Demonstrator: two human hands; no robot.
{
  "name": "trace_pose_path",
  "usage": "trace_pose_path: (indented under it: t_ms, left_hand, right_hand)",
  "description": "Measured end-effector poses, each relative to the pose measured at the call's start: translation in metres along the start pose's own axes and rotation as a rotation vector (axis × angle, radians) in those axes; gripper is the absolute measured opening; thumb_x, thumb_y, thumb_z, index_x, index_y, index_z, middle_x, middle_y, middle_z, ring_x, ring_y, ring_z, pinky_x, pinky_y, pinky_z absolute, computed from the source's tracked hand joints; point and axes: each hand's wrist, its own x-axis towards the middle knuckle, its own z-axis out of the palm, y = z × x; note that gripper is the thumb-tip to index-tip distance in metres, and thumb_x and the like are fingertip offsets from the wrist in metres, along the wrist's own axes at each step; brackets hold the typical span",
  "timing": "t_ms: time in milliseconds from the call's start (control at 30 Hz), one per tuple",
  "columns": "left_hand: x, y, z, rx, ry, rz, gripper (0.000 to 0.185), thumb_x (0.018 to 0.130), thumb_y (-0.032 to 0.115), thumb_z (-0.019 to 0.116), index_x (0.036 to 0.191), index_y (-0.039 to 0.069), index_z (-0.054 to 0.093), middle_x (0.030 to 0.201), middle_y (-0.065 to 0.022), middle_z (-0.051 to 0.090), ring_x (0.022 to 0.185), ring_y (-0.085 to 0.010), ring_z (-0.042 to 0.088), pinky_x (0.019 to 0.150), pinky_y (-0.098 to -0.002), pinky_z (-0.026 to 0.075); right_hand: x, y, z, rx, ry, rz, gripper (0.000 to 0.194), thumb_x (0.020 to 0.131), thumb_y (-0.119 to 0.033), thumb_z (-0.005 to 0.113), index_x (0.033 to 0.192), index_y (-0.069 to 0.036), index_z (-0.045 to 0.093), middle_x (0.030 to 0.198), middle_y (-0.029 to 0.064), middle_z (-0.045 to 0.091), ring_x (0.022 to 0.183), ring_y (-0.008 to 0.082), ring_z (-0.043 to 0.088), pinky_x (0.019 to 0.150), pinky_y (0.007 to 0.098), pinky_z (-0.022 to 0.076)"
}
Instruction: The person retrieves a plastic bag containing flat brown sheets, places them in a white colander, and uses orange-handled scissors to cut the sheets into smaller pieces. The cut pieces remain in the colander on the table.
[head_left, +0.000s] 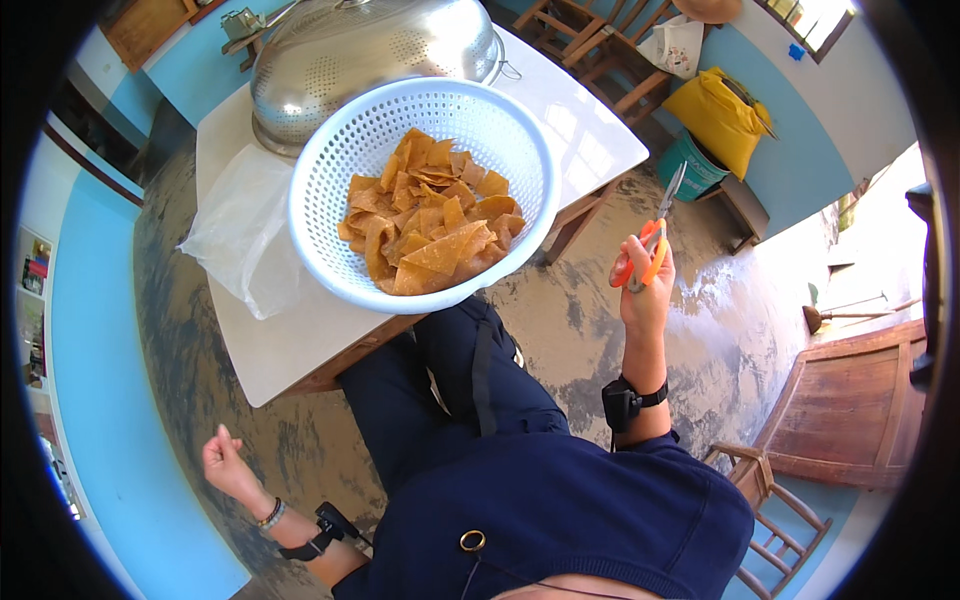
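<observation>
My right hand (646, 289) grips a pair of scissors (669, 196) by their orange handles, out to the right of the table. The metal blades point up and away from me. My left hand (227, 463) is low on the left, off the table's near corner, its fingers curled in and nothing visible in it. Before me a pale blue plastic colander (534, 217) rests on the white table (281, 346), its near rim reaching over the edge. Flat, orange-brown cut pieces of a dried sheet food (427, 225) lie heaped inside it.
A large perforated metal cover (367, 45) sits behind the colander. Left of it a clear plastic bag (247, 232) hangs partly over the table's edge. A green bucket (691, 169) with a yellow sack (716, 116), wooden chairs (622, 60) and a wooden stool (780, 517) stand around.
</observation>
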Motion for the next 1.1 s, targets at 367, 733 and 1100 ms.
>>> trace_pose_path:
  t_ms: [367,733,1100]
  left_hand:
    - [-0.068,0.340,0.047,-0.612,-1.301,1.293,0.026,0.095,0.033,0.057,0.100,0.009,0.065,0.103,-0.0141,0.069,0.106,-0.0334,0.064,0.095,-0.0456,0.041]
    - [-0.047,0.388,0.293,0.162,-1.327,1.298,0.029,0.070,0.007,0.072,0.098,0.001,0.070,0.096,-0.0149,0.071,0.091,-0.0283,0.067,0.085,-0.0362,0.052]
    - [-0.028,0.386,0.289,-0.052,-1.189,1.075,0.018,0.074,-0.001,0.066,0.091,0.001,0.067,0.070,-0.0080,0.067,0.065,-0.0153,0.065,0.063,-0.0275,0.051]
  right_hand:
    - [-0.014,-0.010,0.004,-0.087,0.068,-0.043,0.024,0.088,-0.007,0.067,0.102,-0.005,0.048,0.083,0.0105,0.063,0.049,0.0092,0.052,0.043,0.0224,0.0433]
    - [-0.021,-0.022,-0.012,0.008,0.046,0.122,0.052,0.079,0.001,0.071,0.125,-0.003,0.047,0.079,0.0084,0.063,0.049,0.0084,0.055,0.040,0.0207,0.0418]
    - [-0.016,-0.025,0.000,0.180,-0.215,0.275,0.055,0.081,-0.002,0.069,0.131,0.000,0.047,0.080,0.0104,0.063,0.047,0.0086,0.052,0.040,0.0214,0.0417]
